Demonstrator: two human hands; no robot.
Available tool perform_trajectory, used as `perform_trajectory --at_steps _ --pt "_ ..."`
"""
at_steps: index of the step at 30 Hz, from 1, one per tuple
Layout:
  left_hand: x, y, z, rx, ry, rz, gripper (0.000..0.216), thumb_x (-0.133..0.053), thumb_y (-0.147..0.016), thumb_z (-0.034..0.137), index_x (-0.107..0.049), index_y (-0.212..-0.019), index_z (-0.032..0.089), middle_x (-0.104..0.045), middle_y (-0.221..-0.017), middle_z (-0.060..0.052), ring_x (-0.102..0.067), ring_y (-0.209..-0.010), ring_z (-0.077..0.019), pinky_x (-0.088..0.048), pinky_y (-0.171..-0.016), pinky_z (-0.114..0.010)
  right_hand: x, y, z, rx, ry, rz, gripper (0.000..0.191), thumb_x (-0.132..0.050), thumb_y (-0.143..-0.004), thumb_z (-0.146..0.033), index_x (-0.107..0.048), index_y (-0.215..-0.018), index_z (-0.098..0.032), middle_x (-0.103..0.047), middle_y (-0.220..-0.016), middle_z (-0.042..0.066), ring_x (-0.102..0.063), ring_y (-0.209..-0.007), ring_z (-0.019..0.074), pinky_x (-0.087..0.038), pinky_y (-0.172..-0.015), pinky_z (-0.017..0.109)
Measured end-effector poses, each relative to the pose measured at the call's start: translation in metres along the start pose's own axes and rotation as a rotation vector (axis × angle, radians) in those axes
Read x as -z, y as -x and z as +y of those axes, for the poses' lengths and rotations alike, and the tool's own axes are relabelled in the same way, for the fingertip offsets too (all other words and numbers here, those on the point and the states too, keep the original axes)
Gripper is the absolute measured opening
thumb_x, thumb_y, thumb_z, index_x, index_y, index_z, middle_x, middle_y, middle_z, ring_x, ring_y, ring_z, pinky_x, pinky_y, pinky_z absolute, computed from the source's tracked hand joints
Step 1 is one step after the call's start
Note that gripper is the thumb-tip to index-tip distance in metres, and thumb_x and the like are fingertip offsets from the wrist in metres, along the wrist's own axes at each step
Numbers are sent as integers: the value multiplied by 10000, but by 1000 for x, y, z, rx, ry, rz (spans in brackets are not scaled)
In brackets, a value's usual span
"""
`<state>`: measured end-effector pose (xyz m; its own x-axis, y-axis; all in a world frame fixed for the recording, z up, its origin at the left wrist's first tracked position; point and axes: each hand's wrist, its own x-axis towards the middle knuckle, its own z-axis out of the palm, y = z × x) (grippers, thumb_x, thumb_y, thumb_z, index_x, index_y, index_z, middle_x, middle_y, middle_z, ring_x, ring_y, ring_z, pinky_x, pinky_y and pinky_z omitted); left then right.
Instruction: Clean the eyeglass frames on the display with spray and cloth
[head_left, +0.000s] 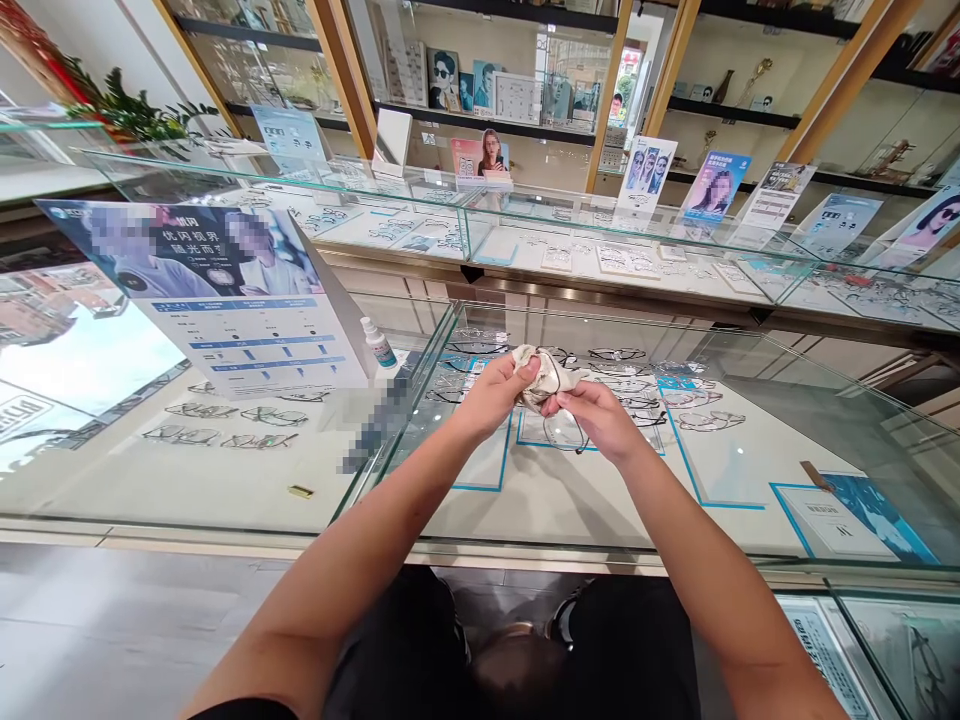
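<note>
Above a glass display counter (525, 505), my left hand (499, 388) pinches a beige cleaning cloth (541, 378) wrapped over one lens of a pair of thin dark-framed glasses (564, 425). My right hand (596, 412) grips the glasses from the other side, fingers closed on the frame. The other lens hangs free just below my right fingers. Both hands touch each other at the cloth.
A small white spray bottle (377, 343) stands on the counter beside a slanted advertising board (225, 300). Rows of spectacles lie inside the case (660, 395). A second glass counter (465, 215) with placards runs behind, and wall shelves behind that. A plant (135, 110) stands far left.
</note>
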<state>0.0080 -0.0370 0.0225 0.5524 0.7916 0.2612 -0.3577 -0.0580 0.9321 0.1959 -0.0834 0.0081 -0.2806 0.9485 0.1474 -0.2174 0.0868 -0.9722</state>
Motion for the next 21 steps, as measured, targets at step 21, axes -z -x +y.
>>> perform_trajectory --at_steps 21 --pt "-5 4 4 49 15 -16 488 -944 -781 497 -645 -980 165 -716 -753 -24 -657 -651 -141 -504 -628 -252 -2 0 -1 -34 -60 23 398 -904 -762 -610 -816 -771 -222 -765 -813 51 -657 -844 222 -505 -902 395"
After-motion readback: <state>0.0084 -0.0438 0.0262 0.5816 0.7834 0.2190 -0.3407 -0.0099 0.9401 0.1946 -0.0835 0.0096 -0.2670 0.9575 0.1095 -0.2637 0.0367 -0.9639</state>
